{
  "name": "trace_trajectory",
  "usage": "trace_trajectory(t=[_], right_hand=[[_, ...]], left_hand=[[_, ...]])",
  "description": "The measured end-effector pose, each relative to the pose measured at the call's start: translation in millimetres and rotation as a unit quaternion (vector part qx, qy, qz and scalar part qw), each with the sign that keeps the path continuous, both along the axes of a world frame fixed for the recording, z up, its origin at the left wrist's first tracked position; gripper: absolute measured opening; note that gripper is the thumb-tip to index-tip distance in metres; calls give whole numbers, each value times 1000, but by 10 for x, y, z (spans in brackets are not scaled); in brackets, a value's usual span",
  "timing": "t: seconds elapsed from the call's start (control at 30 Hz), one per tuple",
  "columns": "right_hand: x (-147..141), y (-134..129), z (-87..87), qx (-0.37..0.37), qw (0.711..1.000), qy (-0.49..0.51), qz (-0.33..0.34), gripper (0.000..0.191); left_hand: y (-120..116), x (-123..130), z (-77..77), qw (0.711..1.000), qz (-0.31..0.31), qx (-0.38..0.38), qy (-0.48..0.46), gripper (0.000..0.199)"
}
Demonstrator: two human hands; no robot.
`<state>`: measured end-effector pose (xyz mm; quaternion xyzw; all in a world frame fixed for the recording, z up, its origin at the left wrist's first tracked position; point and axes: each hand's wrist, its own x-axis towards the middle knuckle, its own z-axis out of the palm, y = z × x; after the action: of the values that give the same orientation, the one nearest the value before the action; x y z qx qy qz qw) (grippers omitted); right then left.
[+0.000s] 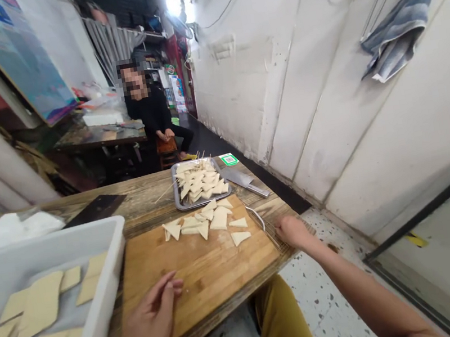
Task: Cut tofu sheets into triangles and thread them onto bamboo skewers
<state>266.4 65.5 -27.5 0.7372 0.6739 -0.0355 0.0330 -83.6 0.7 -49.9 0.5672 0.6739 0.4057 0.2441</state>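
My left hand [154,313] rests at the near left of a wooden cutting board [219,266], fingers loosely bent and thumb a little apart, with nothing visible in it. At the table's right edge, my right hand [292,232] is closed beside thin bamboo skewers [278,238]; its fingertips are hidden, so what they grip cannot be told. Pale tofu-sheet triangles [218,219] lie loosely piled along the board's far side. Behind them, a metal tray [175,190] holds many stacked triangles with skewers sticking out.
A white plastic bin [112,237] with flat tofu sheets [41,303] stands at left. A cleaver [244,179] lies right of the tray, near a green QR card [229,159]. White plastic bags [16,227] and a dark flat sheet [95,208] lie behind the bin. Another person [151,109] sits beyond.
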Motion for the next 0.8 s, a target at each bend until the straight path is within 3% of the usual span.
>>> trace_trajectory(t=[0.17, 0.33, 0.43, 0.57, 0.63, 0.7, 0.8], right_hand=[[13, 66, -73, -17, 999, 34, -16, 27], [81, 68, -32, 6, 996, 88, -23, 18], [162, -36, 21, 48, 989, 137, -33, 9], [257, -293, 54, 110, 967, 226, -41, 8], [251, -453, 27, 132, 948, 286, -41, 8], [197, -617, -32, 133, 924, 356, -38, 8], [52, -839, -158, 110, 885, 451, -31, 7]], left_hand=[[114, 110, 172, 997, -15, -3, 71, 44], [441, 514, 358, 973, -73, 0, 219, 47], [630, 735, 383, 947, -69, -27, 313, 48], [756, 906, 374, 942, -33, -17, 333, 48], [774, 976, 377, 940, -82, 26, 331, 42], [777, 1053, 379, 933, -174, 66, 307, 37], [771, 1172, 355, 921, -274, 75, 266, 36]])
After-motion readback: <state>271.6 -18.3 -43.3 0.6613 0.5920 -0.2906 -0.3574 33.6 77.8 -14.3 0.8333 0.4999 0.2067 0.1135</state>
